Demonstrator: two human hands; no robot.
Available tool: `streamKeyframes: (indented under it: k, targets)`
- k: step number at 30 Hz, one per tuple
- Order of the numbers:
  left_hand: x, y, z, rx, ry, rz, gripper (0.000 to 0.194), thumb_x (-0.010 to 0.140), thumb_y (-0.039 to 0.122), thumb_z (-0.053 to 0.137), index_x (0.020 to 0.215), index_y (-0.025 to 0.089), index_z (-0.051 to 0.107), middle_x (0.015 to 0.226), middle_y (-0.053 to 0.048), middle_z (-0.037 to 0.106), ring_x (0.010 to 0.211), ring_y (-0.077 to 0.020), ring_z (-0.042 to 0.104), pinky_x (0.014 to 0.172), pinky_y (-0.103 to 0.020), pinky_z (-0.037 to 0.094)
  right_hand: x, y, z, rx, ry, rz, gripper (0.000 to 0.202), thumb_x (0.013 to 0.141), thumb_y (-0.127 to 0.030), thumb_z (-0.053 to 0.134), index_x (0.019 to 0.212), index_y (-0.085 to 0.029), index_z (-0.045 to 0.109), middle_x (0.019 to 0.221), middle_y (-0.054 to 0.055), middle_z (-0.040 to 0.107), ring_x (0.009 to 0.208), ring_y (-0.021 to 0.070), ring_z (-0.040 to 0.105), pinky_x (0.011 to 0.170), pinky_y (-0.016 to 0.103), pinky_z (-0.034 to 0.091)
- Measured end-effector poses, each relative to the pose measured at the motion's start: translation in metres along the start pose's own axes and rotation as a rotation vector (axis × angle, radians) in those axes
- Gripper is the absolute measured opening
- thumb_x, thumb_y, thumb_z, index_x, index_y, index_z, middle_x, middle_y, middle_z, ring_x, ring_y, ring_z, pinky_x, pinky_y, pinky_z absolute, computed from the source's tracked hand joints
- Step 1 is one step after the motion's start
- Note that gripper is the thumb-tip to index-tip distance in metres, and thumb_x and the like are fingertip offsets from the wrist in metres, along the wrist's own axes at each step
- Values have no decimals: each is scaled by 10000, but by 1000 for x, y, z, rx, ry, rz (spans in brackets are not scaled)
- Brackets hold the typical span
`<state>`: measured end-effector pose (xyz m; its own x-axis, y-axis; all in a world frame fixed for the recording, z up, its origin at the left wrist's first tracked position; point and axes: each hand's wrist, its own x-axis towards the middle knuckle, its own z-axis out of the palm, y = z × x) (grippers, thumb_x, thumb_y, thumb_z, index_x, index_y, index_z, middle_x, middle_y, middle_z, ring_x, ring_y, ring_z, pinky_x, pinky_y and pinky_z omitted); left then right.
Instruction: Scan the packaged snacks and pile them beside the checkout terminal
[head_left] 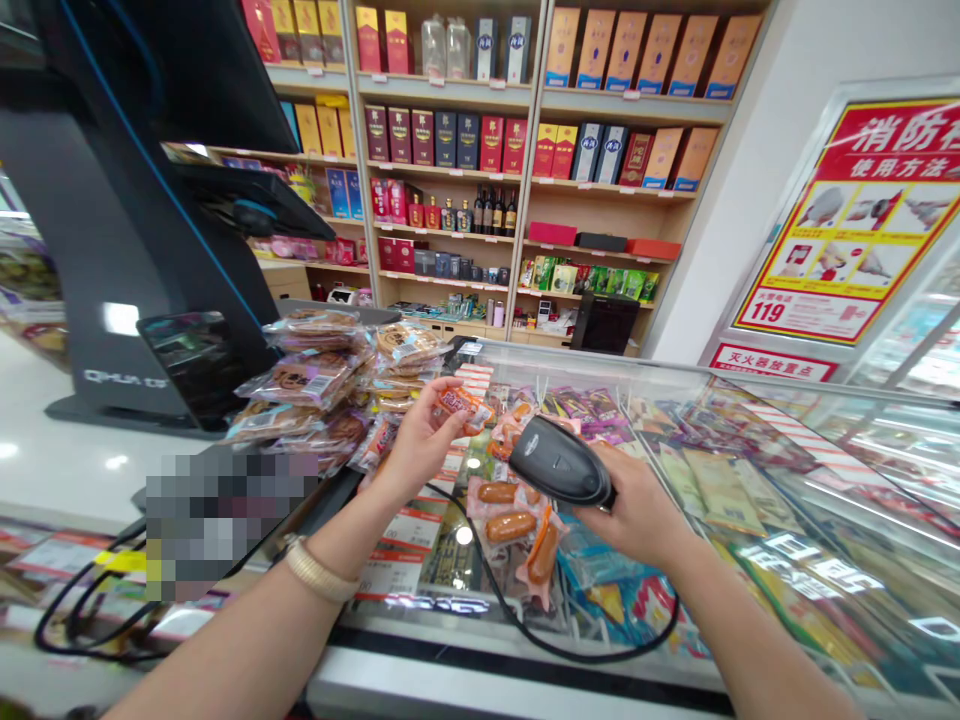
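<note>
Near the middle of the head view, my left hand [427, 432] pinches a small orange-red snack packet [463, 408]. My right hand [630, 500] is wrapped round the handle of a black barcode scanner [561, 462]. The scanner's head points left, towards the packet and a little apart from it. Below the scanner, several wrapped sausages [510, 527] lie on the glass counter top [450, 620]. A black cable [517, 635] loops over the glass around them. My right fingers are partly hidden behind the scanner.
Stacked packs of flat round biscuits [307, 385] stand left of my left hand, beside a black checkout terminal [165, 250]. Snack packets fill the glass case [705, 480] on the right. Behind are shelves [450, 90] of boxes and bottles. A red poster [855, 210] hangs at right.
</note>
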<state>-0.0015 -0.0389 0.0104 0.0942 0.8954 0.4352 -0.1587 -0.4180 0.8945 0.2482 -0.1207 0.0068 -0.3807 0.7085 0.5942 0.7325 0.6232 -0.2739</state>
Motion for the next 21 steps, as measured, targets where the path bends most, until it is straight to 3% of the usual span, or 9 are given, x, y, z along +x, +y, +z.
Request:
streamKeyframes:
  k: [13,18,21]
  targets:
    - [0,3,1,23,34,-8,422,729,284,667,1114,195,521,874,16,596,695,-95,580,658,-238,527,1,-2,1,20,-59,30,320,774,-221,574,1090,-189,615,1007,106,693,913,243,638,826,360,490]
    - [-1,2,2,-4,8,-24,455,728,304,674,1128,201,484,872,11,590,703,-111,579,682,-270,528,1,-3,2,14,-47,30,249,767,-225,581,1010,-193,627,950,90,691,867,229,633,771,333,488]
    - [0,-1,0,44,52,19,513,742,315,646,1192,216,421,875,11,579,703,-126,583,659,-280,521,0,-1,2,-15,-12,26,194,770,-241,577,951,-190,627,883,81,690,791,218,630,718,320,484]
